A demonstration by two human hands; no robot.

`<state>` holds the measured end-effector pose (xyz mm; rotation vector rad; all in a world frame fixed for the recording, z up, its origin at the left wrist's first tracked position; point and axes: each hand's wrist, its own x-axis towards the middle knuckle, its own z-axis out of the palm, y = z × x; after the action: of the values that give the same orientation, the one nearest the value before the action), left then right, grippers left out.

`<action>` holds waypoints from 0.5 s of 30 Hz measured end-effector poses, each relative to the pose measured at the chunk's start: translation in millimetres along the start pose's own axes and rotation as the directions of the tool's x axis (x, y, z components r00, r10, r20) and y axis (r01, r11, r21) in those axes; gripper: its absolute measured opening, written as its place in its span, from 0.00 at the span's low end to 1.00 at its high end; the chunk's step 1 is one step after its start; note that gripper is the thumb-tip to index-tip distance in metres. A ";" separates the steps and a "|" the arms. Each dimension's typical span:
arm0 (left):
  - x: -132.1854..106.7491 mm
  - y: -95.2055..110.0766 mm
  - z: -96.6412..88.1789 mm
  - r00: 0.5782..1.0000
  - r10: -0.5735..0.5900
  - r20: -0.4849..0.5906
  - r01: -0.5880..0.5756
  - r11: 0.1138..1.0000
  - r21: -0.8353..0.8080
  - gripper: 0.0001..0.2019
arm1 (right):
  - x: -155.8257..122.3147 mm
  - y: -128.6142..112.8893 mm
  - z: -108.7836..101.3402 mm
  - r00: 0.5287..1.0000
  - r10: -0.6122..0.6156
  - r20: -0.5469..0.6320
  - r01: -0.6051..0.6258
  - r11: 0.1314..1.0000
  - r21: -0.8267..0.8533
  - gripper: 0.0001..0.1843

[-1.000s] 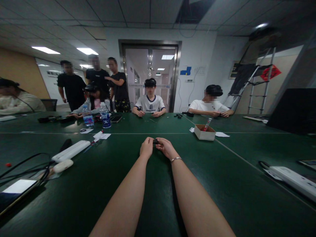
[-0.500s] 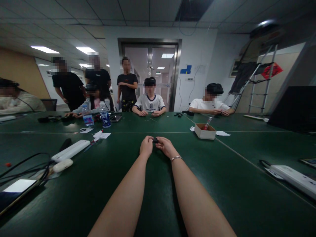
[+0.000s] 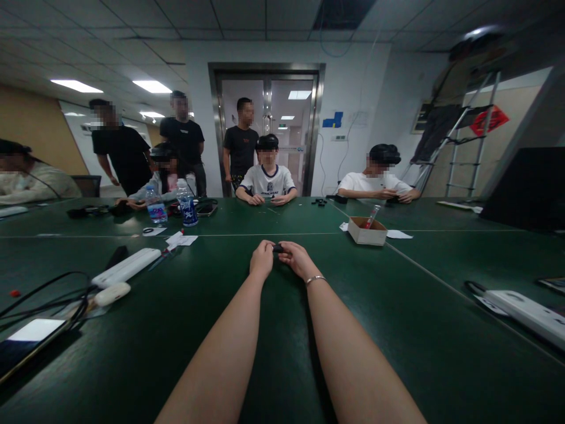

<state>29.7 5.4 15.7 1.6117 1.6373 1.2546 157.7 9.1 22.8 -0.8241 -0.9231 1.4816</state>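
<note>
Between my two hands is a small black object (image 3: 277,248), too small and too covered by fingers to name. My left hand (image 3: 262,259) closes its fingertips on the object's left end. On the other end, my right hand (image 3: 296,259) pinches it with thumb and fingers. A silver bracelet (image 3: 315,279) circles the right wrist. Both forearms stretch forward over the green table (image 3: 282,341), and the hands stay close together near its middle.
An open cardboard box (image 3: 367,234) holds a tube, ahead on the right. Two bottles (image 3: 187,206) stand ahead left. White power strips (image 3: 127,268) lie on both sides, with cables and a phone (image 3: 30,341) at left. Several people sit or stand across the table.
My hands keep their grip on the black object and have hardly moved. In the background, the standing person by the door has shifted right and turned.
</note>
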 end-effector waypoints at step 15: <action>-4.5 5.9 -3.2 0.999 0.036 -0.010 -0.036 0.999 0.017 0.14 | -1.1 -1.0 0.9 1.000 0.016 0.009 -0.016 1.000 0.001 0.04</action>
<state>30.5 -0.5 21.1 1.6546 1.6358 1.2717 157.4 8.0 24.1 -0.8269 -0.9243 1.5002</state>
